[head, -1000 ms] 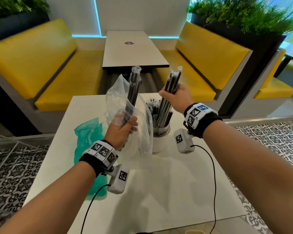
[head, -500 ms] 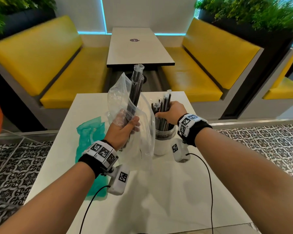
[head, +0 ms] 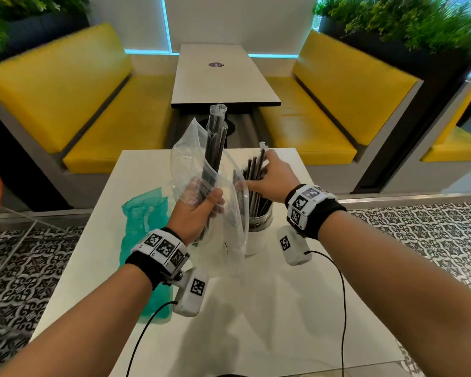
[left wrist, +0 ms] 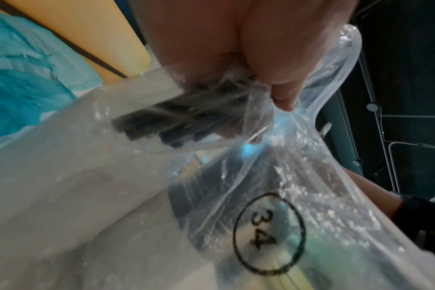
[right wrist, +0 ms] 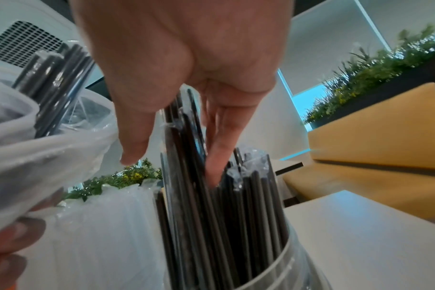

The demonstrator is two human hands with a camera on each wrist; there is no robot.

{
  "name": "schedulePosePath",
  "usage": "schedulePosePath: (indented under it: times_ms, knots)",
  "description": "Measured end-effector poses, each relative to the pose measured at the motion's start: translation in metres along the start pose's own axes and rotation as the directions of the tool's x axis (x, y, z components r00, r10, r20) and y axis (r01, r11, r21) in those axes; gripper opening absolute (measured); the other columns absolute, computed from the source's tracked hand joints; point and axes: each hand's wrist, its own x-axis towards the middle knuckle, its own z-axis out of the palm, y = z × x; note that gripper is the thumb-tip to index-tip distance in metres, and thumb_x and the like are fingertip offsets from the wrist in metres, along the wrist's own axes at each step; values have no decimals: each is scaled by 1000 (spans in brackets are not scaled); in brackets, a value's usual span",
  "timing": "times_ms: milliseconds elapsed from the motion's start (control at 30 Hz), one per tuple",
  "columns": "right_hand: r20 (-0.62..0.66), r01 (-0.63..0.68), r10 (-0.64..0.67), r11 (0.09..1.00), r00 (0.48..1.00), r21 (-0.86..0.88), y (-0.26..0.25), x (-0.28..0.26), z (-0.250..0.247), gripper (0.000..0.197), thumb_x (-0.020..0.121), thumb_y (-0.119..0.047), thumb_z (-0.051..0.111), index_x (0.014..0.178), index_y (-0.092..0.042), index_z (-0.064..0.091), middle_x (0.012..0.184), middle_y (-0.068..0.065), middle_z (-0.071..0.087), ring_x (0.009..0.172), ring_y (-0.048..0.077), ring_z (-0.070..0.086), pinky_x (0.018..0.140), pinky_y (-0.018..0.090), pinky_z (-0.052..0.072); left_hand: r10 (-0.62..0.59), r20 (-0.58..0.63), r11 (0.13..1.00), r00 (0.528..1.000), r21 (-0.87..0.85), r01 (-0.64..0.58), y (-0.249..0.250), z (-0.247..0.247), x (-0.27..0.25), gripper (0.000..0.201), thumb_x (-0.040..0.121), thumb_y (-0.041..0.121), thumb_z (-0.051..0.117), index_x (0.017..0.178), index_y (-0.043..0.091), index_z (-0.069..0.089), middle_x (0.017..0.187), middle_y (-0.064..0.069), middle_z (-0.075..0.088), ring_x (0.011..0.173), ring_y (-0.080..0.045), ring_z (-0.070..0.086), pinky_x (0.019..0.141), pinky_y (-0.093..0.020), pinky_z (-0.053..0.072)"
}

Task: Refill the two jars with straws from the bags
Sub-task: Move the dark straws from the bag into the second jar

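The right hand had come down from holding a bundle of straws in the air; that bundle now stood in the jar, and the fingers were loosened and nearly straight among the straw tops, no longer gripping them. The jar stood near the middle of the desk, looking well filled. The left hand was still curled round the clear bag and the straws left inside it, just beside the jar. A teal bag lay by the desk's left edge. Only one jar was in view, so the second probably still needed filling.
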Motion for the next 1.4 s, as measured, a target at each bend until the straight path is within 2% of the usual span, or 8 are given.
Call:
schedulePosePath:
  times_ms: [133, 233, 367, 533, 633, 867, 1100, 1400]
  knots:
    - [-88, 85, -97, 987, 991, -134, -3, -3, -3, 74, 80, -55, 70, 135, -18, 38, 119, 5, 63, 104, 25, 63, 87, 36, 53, -8, -22, 1000, 1000, -24, 8, 3, -3, -4, 19, 98, 29, 56, 107, 12, 56, 85, -2, 68, 67, -3, 65, 69, -18, 56]
    - [15, 42, -39, 948, 999, -316, -2, -6, 6, 52, 94, -56, 48, 127, -16, 49, 120, 10, 57, 115, 28, 52, 91, 39, 45, -2, -34, 1000, 999, -27, 1, 5, -7, -7, 9, 99, 27, 55, 100, 19, 57, 83, 0, 68, 65, 0, 64, 67, -15, 55]
    - [12, 41, -42, 819, 999, -572, 1, -7, 18, 65, 93, -62, 40, 135, -13, 47, 138, 13, 44, 126, 32, 35, 104, 44, 34, -1, -51, 1000, 999, -18, 0, 6, -14, -12, 12, 99, 27, 54, 102, 16, 56, 82, 1, 67, 60, 4, 62, 62, -7, 51]
    - [-200, 76, -125, 968, 972, -238, -11, -6, 6, 83, 83, -47, 68, 147, -14, 29, 146, 9, 37, 134, 30, 32, 109, 43, 31, -30, -53, 1000, 998, -9, 30, 2, -22, -14, 6, 98, 30, 56, 97, 25, 57, 84, 1, 70, 66, -1, 65, 70, -17, 53]
    - [-249, 229, -252, 966, 935, -117, -22, -1, -1, 84, 88, -30, 64, 154, -15, 13, 157, 7, 26, 141, 26, 26, 114, 39, 25, -36, -59, 999, 998, -7, 36, 3, -22, -15, 11, 98, 28, 55, 100, 18, 57, 82, 2, 68, 62, 3, 63, 63, -11, 52]
    - [133, 126, -83, 924, 988, -361, -6, 1, 21, 54, 103, -38, 37, 151, -14, 28, 161, 5, 23, 145, 24, 27, 119, 40, 18, -24, -46, 1000, 999, -3, 24, 1, -22, -15, 19, 99, 25, 55, 108, 9, 57, 81, 0, 67, 60, 4, 63, 63, -10, 52]
    - [82, 204, -188, 935, 979, -291, -5, -1, 25, 48, 106, -34, 23, 154, -27, 19, 157, 4, 32, 150, 22, 14, 121, 46, 4, -33, -41, 999, 999, 7, 34, -2, -28, -13, 27, 98, 26, 55, 114, 4, 56, 82, -2, 67, 61, 3, 63, 63, -10, 52]
    - [277, 233, -101, 833, 955, -501, 5, -1, 30, 55, 106, -38, 24, 156, -21, 9, 164, -1, 1, 151, 18, -4, 120, 44, -6, -41, -41, 999, 998, -5, 41, 0, -27, -13, 24, 97, 27, 57, 114, 9, 57, 83, -2, 68, 62, 2, 64, 64, -13, 53]
